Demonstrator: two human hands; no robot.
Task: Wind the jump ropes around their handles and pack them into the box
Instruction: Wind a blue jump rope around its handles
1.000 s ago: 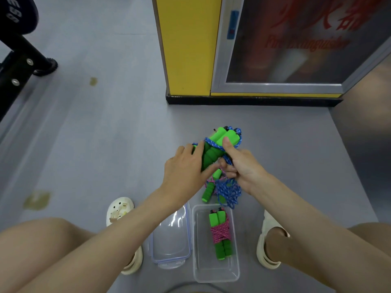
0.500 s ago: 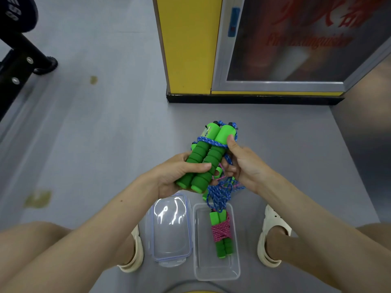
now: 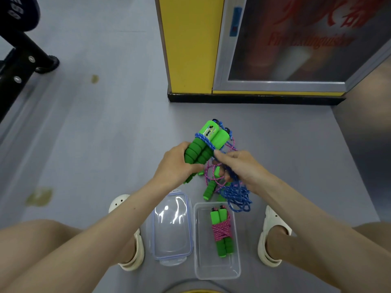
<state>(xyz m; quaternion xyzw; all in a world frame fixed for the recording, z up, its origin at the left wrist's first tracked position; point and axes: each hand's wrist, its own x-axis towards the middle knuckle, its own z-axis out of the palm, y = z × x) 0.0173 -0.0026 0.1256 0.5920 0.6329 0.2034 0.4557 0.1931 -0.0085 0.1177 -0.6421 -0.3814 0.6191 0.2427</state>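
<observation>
Nearest in, down on the grey floor (image 3: 95,134) between a left clog (image 3: 119,203) and a right clog (image 3: 273,218): clear box (image 3: 215,269), with one pink-wound bundle (image 3: 221,231) lying lengthwise inside, green foam poking out at both ends of the wrap. Lid (image 3: 172,229) just left of the box, flat on the floor.

A bit farther, right at the box's far edge: messy heap of loose blue rope (image 3: 237,195), tangled up with a loose pink rope (image 3: 208,176) and its green handle (image 3: 208,192).

Above that heap, both hands at work. Left hand (image 3: 175,166) wrapped around the lower foam part of the green handles (image 3: 203,146), held side by side and tilted up toward the far right. Right hand (image 3: 239,166) pinching the blue rope between thumb and forefinger just beside those handles, with more strands bunched under the palm. A blue turn or two already round the pair near the top.

Way back: yellow pillar (image 3: 190,45), fire extinguisher cabinet (image 3: 296,39) just right of it, black gym frame (image 3: 21,56) off at far left.
</observation>
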